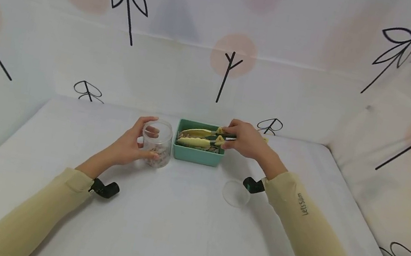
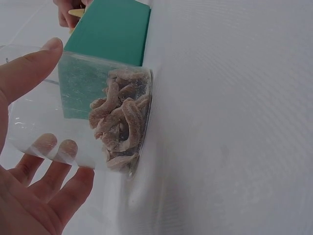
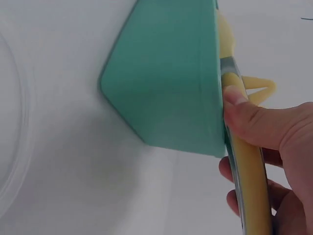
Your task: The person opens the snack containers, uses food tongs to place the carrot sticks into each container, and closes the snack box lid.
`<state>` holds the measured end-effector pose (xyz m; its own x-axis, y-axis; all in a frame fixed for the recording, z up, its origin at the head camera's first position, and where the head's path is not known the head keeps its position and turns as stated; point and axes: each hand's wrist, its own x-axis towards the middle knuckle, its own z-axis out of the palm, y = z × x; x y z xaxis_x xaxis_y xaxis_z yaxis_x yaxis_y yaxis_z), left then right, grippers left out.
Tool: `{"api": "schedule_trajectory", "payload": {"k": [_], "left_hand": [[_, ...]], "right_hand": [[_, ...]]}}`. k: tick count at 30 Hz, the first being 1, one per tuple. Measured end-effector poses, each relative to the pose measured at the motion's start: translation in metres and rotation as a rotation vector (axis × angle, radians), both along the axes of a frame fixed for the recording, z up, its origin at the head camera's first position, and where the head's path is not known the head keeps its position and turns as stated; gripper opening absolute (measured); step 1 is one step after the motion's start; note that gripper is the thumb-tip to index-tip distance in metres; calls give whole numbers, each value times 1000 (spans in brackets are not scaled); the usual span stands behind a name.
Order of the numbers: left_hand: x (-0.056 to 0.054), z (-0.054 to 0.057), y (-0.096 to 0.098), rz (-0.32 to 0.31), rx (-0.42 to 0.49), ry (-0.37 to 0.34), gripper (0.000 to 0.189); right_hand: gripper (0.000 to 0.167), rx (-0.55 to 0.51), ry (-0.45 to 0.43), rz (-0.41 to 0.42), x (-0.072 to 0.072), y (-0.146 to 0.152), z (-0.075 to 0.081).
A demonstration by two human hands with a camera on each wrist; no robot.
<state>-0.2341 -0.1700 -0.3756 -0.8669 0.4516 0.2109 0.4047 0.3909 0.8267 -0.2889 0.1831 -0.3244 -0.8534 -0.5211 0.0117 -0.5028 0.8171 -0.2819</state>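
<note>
My left hand (image 1: pixel 125 146) grips a clear open-topped jar (image 1: pixel 158 133) beside the green box, fingers on one side and thumb on the other. Brownish curled pieces (image 2: pixel 122 117) lie at the jar's bottom. In my right hand (image 1: pixel 247 140) is a pair of yellow-and-metal tongs (image 3: pixel 247 181), the thumb pressing on one arm. The tongs' two yellow heads (image 1: pixel 195 142) reach inside the green box (image 1: pixel 197 157), spread apart over brownish pieces there. Much of the box's contents is hidden behind the heads and the front wall.
A clear round lid (image 1: pixel 236 194) lies flat on the white table cover (image 1: pixel 172 226), in front of and to the right of the box. Behind the table stands a white cloth backdrop (image 1: pixel 181 78) with plant drawings. Each wrist carries a small black camera (image 1: pixel 106 189).
</note>
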Motion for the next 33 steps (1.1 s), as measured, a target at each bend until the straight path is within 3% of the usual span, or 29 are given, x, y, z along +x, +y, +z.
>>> {"api": "schedule_trajectory", "payload": {"k": [2, 5, 10, 12, 33], "left_hand": [[5, 6, 2, -5, 2, 4, 93], [5, 5, 3, -2, 4, 1, 93], [-10, -14, -1, 15, 5, 0, 99], [-12, -17, -2, 17, 6, -1, 100], [-14, -20, -8, 12, -2, 22, 101]], "right_hand": [[61, -23, 5, -12, 0, -1, -3], [60, -25, 18, -31, 3, -2, -5], [57, -21, 52, -28, 5, 0, -3], [55, -20, 70, -28, 6, 2, -1], [52, -179, 126, -86, 21, 36, 27]]}}
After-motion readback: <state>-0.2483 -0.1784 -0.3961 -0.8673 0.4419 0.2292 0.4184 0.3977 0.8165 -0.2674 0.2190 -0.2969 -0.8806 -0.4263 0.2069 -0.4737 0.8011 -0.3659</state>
